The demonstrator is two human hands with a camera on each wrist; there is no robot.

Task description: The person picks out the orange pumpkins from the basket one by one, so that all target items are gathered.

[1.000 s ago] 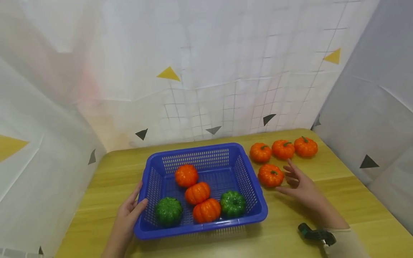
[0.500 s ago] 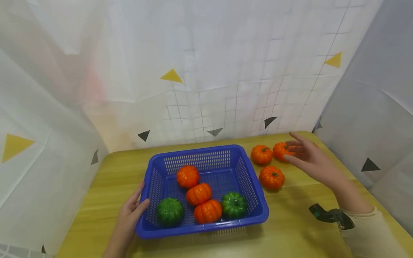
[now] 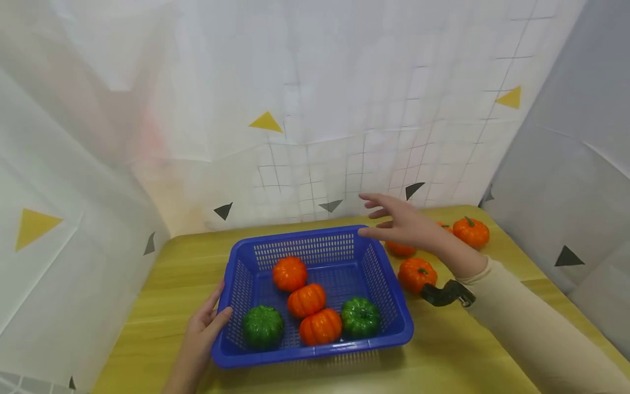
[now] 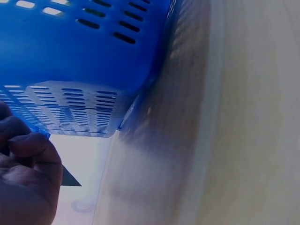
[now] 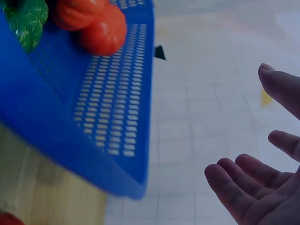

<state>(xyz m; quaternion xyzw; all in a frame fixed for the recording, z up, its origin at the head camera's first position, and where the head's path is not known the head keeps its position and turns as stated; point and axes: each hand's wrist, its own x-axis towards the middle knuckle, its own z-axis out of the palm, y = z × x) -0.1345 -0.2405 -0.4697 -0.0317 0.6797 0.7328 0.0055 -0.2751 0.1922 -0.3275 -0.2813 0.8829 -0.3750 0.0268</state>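
Note:
A blue plastic basket (image 3: 315, 358) with slotted walls holds three small orange pumpkins (image 3: 307, 300) and two green ones (image 3: 361, 318). At its left side my left hand (image 3: 199, 328) grips the rim, thumb on top and fingers along the outer wall. In the left wrist view that hand (image 4: 28, 168) shows curled fingers beside the basket wall. My right hand (image 3: 403, 221) is raised over the basket's far right corner, fingers spread with nothing between them. The right wrist view shows the same hand (image 5: 262, 187) with its palm bare.
Several more orange pumpkins stand on the wooden table right of the basket; one is near the basket (image 3: 417, 274), another at the far right (image 3: 471, 232). My right forearm partly covers others. White sheeting (image 3: 315, 164) rises behind the table.
My right hand has left the nearest table pumpkin, risen, and moved left past the back-row pumpkins to the basket's far right corner. My left hand stays at the basket rim.

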